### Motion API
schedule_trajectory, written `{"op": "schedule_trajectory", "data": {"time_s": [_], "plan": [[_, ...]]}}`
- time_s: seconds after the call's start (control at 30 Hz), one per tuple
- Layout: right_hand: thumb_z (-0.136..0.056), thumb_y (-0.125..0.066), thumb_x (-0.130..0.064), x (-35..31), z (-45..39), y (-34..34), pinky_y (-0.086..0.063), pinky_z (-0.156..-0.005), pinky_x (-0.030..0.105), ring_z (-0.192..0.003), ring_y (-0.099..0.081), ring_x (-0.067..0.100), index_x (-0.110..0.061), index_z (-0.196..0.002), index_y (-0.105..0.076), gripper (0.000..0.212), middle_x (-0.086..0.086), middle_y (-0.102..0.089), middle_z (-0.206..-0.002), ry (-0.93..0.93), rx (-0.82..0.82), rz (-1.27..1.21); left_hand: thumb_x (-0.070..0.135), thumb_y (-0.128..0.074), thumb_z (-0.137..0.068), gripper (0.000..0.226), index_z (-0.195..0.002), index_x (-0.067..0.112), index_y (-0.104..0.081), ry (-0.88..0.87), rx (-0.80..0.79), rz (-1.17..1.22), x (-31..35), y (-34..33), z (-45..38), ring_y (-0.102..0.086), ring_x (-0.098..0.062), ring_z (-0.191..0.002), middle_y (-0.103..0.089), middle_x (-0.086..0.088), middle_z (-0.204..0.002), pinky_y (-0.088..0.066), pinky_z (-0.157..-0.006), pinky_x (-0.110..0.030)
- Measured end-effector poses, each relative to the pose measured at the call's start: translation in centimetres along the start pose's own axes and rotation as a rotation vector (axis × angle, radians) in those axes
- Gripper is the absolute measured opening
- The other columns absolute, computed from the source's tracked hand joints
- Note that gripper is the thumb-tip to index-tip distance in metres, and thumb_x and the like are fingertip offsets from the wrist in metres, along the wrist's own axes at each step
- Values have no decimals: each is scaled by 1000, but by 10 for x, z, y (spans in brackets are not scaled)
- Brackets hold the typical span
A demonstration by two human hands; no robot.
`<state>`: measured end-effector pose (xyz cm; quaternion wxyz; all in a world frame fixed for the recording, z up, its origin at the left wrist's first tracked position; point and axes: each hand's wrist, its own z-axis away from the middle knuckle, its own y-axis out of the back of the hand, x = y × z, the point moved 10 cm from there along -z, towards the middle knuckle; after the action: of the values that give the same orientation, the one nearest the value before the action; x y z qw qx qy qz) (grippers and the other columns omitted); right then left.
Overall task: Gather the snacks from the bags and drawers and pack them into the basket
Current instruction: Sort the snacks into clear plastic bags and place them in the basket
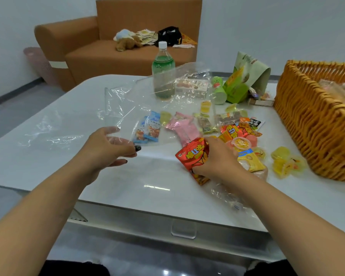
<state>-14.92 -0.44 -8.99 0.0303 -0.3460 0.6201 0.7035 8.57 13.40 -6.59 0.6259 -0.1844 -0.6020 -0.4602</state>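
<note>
On the counter [72, 124] most snacks lie unpacked beside the basket [307, 124], which already holds a few, while the right hand [217, 158] grasps a red packet [193, 156] and the left hand [110, 148] pinches the clear bag [127, 108].

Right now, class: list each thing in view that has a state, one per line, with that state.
Left hand: pinching the clear plastic bag.
Right hand: gripping a red snack packet.
Clear plastic bag: open, crumpled.
Green bottle: upright, capped.
Wicker basket: partly filled.
Green pouch: standing.
</note>
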Motion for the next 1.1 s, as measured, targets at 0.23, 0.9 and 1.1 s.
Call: {"op": "schedule_trajectory", "data": {"time_s": [0.23, 0.9, 1.1], "plan": [[-65, -83, -29, 3, 10, 27, -31, -56, 23, -76, -50, 16, -19, -80, -53, 35, -3, -52, -80, 109, 92, -68, 7, -81, -74, 78, -140, 14, -41, -1, -15, -41, -15, 4, 3, -74, -16, -77, -72, -6, -101, -53, -59, -26], [-77, -66, -12, 8, 24, 38, -61, -72, 33, -82, -73, 22, -5, -106, -65, 30, 12, -74, -96, -72, -311, -1064, 7, -85, -71, 73, -133, 21, -47, -66, -119, -215, -14, -15, 10, -73, -13, -73, -75, 4, -81, -54, -52, -20], [-70, -72, -26, -7, 31, 21, -58, -86, 37, -94, -71, 23, -16, -103, -71, 34, 6, -75, -102, 7, -418, -833, 10, -85, -70, 72, -129, 25, -47, -99, -309, -263, -9, -45, 25, -73, -17, -77, -75, 2, -86, -56, -60, -25]]}}
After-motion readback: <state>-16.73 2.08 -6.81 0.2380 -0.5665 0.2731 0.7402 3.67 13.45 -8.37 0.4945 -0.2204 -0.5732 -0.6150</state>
